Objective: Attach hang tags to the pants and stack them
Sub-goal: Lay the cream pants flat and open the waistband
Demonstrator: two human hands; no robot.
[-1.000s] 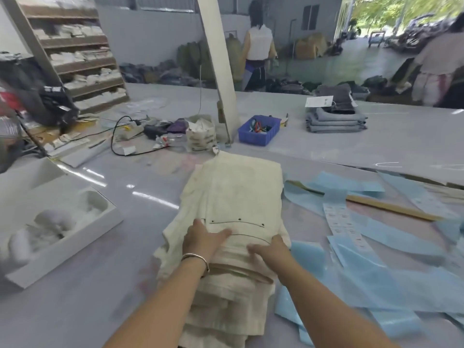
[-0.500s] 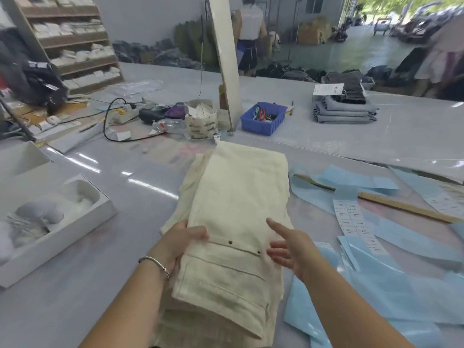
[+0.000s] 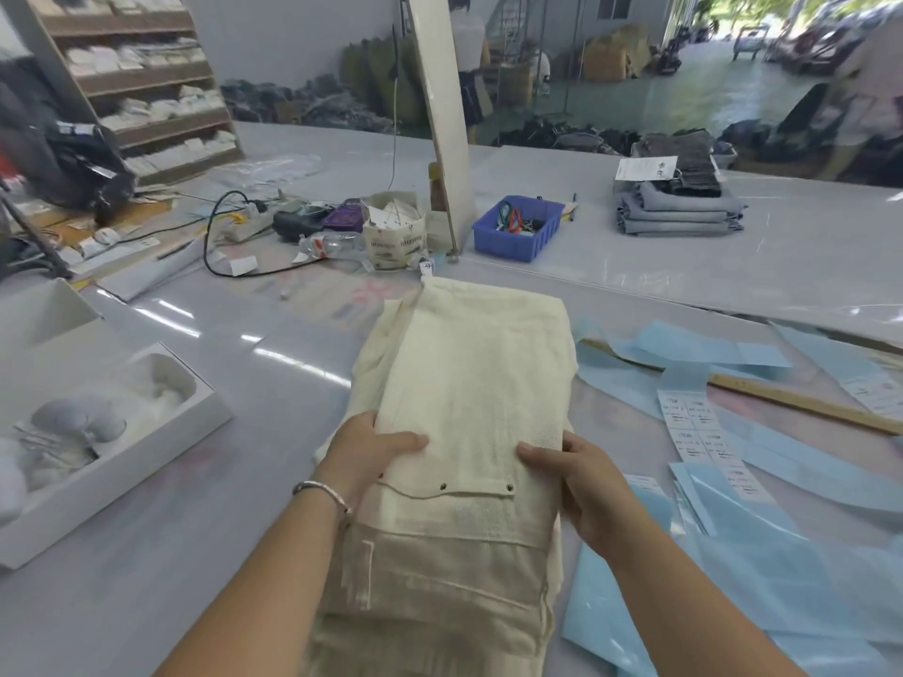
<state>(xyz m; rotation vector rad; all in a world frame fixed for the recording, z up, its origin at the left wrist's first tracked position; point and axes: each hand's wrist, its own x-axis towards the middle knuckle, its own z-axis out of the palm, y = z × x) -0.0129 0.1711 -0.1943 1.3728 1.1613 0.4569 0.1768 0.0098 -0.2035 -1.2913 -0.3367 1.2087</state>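
Observation:
A stack of folded cream pants (image 3: 469, 383) lies on the grey table in front of me, the top pair showing a back pocket with two rivets. My left hand (image 3: 371, 456) grips the top pair's left edge, thumb on top and fingers underneath. My right hand (image 3: 581, 476) grips its right edge the same way. A small white hang tag (image 3: 427, 267) sticks out at the far end of the stack. Printed label sheets (image 3: 703, 432) lie on light blue paper to the right.
A white box (image 3: 161, 432) with white and grey items sits at the left. Blue paper strips (image 3: 791, 481) and a wooden ruler (image 3: 801, 400) cover the right. Further back stand a blue tray (image 3: 518, 241), a tag bag (image 3: 393, 229), a power strip, a white post and stacked grey pants (image 3: 679, 212).
The top pair was turned over and laid flat on the stack. My right hand, open in the air half a second ago, now grips the right edge; my left moved onto the left edge.

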